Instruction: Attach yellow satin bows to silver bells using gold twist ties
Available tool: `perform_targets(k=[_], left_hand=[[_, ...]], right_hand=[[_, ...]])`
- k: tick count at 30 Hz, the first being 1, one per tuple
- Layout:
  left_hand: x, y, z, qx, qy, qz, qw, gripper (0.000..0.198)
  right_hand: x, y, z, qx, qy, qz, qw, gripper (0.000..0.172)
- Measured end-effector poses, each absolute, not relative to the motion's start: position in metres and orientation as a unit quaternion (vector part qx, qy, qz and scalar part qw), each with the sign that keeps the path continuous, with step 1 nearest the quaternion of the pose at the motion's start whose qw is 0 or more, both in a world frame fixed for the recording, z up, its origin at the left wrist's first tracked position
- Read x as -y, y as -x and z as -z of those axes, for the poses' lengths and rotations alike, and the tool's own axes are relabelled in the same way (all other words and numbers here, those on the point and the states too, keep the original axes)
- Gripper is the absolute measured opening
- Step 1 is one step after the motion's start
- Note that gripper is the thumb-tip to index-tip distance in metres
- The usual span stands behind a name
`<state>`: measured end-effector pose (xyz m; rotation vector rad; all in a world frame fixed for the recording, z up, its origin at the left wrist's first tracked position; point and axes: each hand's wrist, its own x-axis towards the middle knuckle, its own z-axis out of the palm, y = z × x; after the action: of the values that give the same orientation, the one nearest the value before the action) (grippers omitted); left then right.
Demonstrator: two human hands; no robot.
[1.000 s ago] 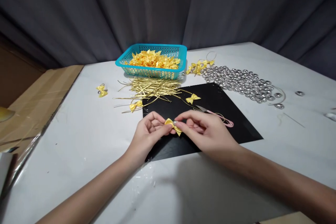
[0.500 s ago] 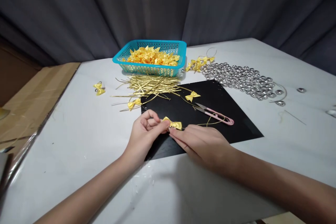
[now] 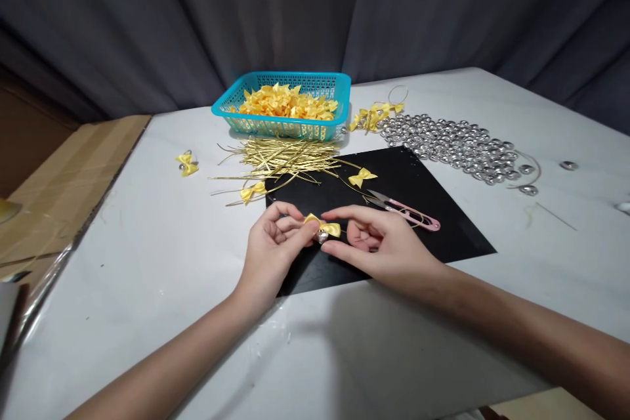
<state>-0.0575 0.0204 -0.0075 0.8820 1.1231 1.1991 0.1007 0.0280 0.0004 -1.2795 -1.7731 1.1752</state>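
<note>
My left hand (image 3: 275, 243) and right hand (image 3: 378, 246) each pinch 1 end of a yellow bow (image 3: 329, 228), held just above the black mat (image 3: 443, 236). At 12 o'clock lie gold ties (image 3: 285, 156), then a basket (image 3: 280, 126) heaped with bows; silver beads (image 3: 453, 147) spread at 2 o'clock. I judge few bows done, most left.

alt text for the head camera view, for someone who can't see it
A left hand and right hand pinch a small yellow bow above a black mat. Behind lie pink snips, gold ties, a teal basket of bows and silver beads.
</note>
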Motion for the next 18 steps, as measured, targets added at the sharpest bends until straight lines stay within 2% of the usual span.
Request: perform_targets(k=[3,8,18], left_hand=[[-0.0182,0.0576,0.0067,-0.486,-0.385,-0.512,0.594,0.025],[-0.0182,0.0589,0.0072,-0.489,-0.390,-0.511,0.590,0.025],[-0.0189,0.0572,0.0053,-0.495,-0.396,-0.509,0.582,0.018]], right_hand=[[-0.0297,-0.0954,-0.0035,0.627,0.507,-0.503,0.311,0.032],[-0.0305,-0.0940,-0.0037,0.598,0.531,-0.510,0.317,0.023],[-0.0315,-0.0979,-0.0017,0.593,0.520,-0.531,0.310,0.024]])
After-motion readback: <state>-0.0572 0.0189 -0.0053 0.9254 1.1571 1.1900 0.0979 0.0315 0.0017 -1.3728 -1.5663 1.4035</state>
